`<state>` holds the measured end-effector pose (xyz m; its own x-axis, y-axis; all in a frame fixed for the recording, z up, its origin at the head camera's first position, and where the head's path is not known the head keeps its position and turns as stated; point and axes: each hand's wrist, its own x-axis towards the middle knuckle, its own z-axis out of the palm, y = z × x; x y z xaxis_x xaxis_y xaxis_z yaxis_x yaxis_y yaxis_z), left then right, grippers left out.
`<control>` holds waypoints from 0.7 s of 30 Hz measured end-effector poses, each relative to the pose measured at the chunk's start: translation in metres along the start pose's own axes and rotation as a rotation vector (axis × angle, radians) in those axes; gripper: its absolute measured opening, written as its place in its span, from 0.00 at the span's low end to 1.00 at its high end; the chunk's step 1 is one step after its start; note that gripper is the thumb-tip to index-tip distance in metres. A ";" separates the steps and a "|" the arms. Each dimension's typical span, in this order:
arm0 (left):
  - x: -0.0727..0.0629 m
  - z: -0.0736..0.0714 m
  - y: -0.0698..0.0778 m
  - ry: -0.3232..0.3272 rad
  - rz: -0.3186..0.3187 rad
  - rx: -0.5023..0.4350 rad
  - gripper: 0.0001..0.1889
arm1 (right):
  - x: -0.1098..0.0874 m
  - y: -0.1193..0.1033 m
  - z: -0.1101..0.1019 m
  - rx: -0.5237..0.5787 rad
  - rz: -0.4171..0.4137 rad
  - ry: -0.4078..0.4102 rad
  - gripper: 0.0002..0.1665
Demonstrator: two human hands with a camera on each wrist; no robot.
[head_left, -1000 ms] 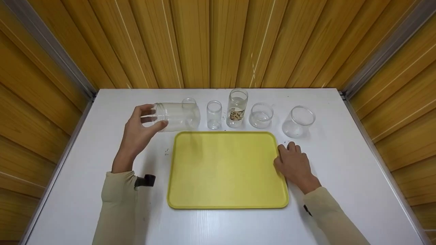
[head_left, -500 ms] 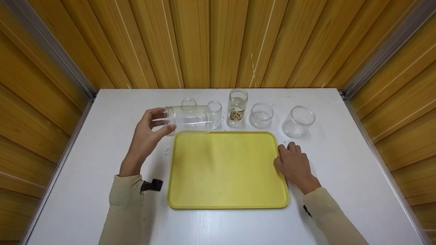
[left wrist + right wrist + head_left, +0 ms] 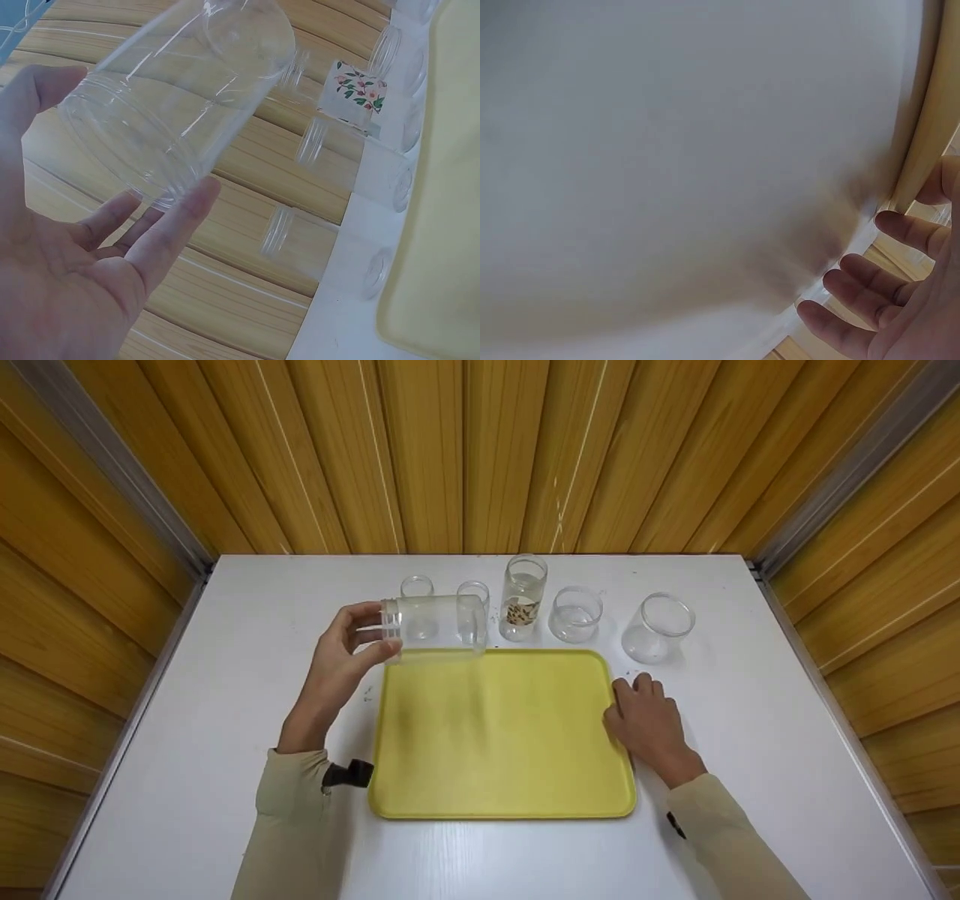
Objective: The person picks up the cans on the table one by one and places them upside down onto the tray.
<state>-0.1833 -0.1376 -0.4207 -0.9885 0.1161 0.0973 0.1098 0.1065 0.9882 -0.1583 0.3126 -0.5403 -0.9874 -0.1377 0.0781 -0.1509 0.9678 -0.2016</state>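
Observation:
My left hand (image 3: 337, 660) grips a large clear jar (image 3: 435, 622) by its threaded mouth, thumb on the near side and fingers on the far side. The jar lies sideways in the air, its base to the right, over the back left edge of a yellow tray (image 3: 510, 735). In the left wrist view the jar (image 3: 172, 97) looks see-through, with nothing visible inside. At the tray's right rim is my right hand (image 3: 649, 720). Its thumb lies over the rim and the index fingertip meets the outer side; the other fingers (image 3: 862, 289) bend loosely beside it.
Behind the tray stands a row of clear vessels: two small jars (image 3: 417, 585) partly seen through the held jar, a tall jar with a patterned label (image 3: 521, 611), a low jar (image 3: 576, 616) and a round, wide-mouthed jar (image 3: 656, 630). Wood-look panels (image 3: 480, 457) enclose the white table (image 3: 765, 735).
My left hand has carried the large jar to the right and slightly nearer, from beside the row to over the tray's back left edge. My right hand stays at the rim.

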 end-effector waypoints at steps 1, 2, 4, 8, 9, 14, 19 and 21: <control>0.000 0.001 0.000 -0.004 0.002 -0.006 0.32 | 0.000 0.000 0.001 -0.001 0.000 0.006 0.12; -0.001 0.003 0.001 -0.007 0.005 -0.013 0.32 | 0.000 0.000 0.001 -0.003 -0.002 0.013 0.11; -0.002 0.006 0.001 -0.016 0.009 -0.029 0.32 | 0.000 0.000 0.002 0.000 -0.005 0.021 0.11; -0.004 0.011 0.003 -0.036 0.014 -0.062 0.32 | -0.001 0.000 0.002 0.011 -0.008 0.031 0.13; -0.004 0.012 0.003 -0.042 0.014 -0.069 0.33 | -0.001 0.000 0.002 0.013 -0.006 0.030 0.13; -0.005 0.017 0.004 -0.068 0.014 -0.092 0.34 | -0.002 0.000 0.002 0.017 0.004 0.013 0.15; -0.008 0.022 0.004 -0.082 0.015 -0.098 0.34 | 0.000 0.000 -0.001 0.014 0.011 0.000 0.16; -0.008 0.023 0.004 -0.083 0.014 -0.099 0.35 | 0.000 0.000 -0.001 0.016 0.013 -0.001 0.16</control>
<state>-0.1724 -0.1153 -0.4202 -0.9743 0.1988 0.1055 0.1090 0.0068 0.9940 -0.1582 0.3131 -0.5390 -0.9893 -0.1258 0.0743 -0.1392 0.9659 -0.2183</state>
